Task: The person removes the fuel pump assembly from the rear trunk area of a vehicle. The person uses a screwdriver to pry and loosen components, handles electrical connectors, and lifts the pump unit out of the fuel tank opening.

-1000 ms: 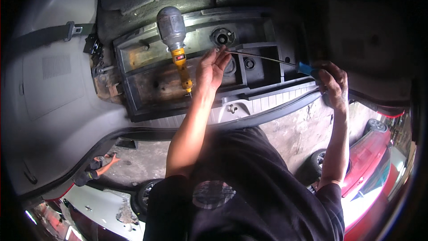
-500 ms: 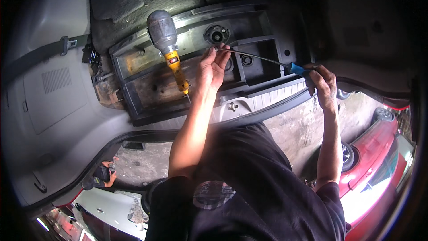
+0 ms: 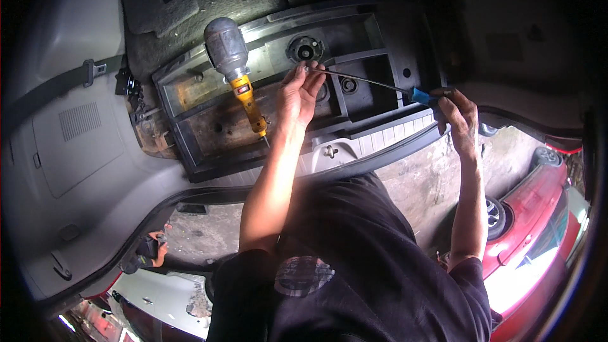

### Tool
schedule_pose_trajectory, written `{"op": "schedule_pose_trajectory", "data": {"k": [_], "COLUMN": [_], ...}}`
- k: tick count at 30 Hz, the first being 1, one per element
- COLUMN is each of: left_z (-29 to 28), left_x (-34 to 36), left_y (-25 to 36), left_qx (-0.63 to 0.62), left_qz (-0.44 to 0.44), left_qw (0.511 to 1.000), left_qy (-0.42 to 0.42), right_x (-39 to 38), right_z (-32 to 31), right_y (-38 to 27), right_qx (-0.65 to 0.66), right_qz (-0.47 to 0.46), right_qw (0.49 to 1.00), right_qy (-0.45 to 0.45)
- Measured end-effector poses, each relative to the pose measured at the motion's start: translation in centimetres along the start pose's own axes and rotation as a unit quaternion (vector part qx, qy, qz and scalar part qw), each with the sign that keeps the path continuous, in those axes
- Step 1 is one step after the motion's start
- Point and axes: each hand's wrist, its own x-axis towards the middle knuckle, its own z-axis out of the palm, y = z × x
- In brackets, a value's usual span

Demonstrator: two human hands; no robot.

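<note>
My right hand is wrapped round the blue and black handle of a long screwdriver. Its thin metal shaft slopes up and leftward to my left hand. There, thumb and fingertips pinch a small shiny piece at the shaft's tip; its exact kind is too small to tell. Both hands are over a black divided storage tray in the car's boot. Left of my left hand lies a yellow tool with a bulky grey rounded end and a thin rod at its other end.
A round fitting shows in the boot floor beyond my left fingers. Grey side trim curves along the left, and the boot sill crosses in front of me. Behind stand a red car, a white car panel and another person.
Both hands keep nearly the same hold on the screwdriver and the small piece. The view has shifted slightly. The other person at lower left has moved a little.
</note>
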Motion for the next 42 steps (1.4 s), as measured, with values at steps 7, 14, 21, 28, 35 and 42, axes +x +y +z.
{"op": "schedule_pose_trajectory", "data": {"k": [7, 14, 21, 28, 35, 42], "left_z": [0.1, 0.2, 0.2, 0.3, 1.9, 0.8], "left_x": [1.0, 1.6, 2.4, 3.4, 3.7, 5.2], "left_y": [0.7, -0.1, -0.5, -0.4, -1.2, 0.1], "left_qx": [0.066, 0.035, 0.025, 0.019, 0.054, 0.143], "left_qz": [0.034, 0.04, 0.029, 0.011, 0.026, 0.051], "left_qw": [0.997, 0.998, 0.999, 0.999, 0.991, 0.977], "left_qy": [-0.017, -0.017, 0.003, 0.047, 0.123, 0.151], "right_x": [-0.7, -2.7, -3.1, -3.4, -1.3, 2.5], "right_z": [1.3, 3.4, 2.9, 4.3, 4.3, 6.0], "right_y": [1.3, 1.6, 1.3, -1.0, -3.9, -6.7], "right_qx": [0.096, 0.111, -0.039, -0.178, -0.298, -0.284], "right_qz": [0.123, 0.149, 0.025, -0.054, -0.182, -0.185], "right_qw": [0.988, 0.98, 0.999, 0.983, 0.936, 0.937], "right_qy": [0.019, 0.072, 0.026, -0.004, -0.036, -0.081]}}
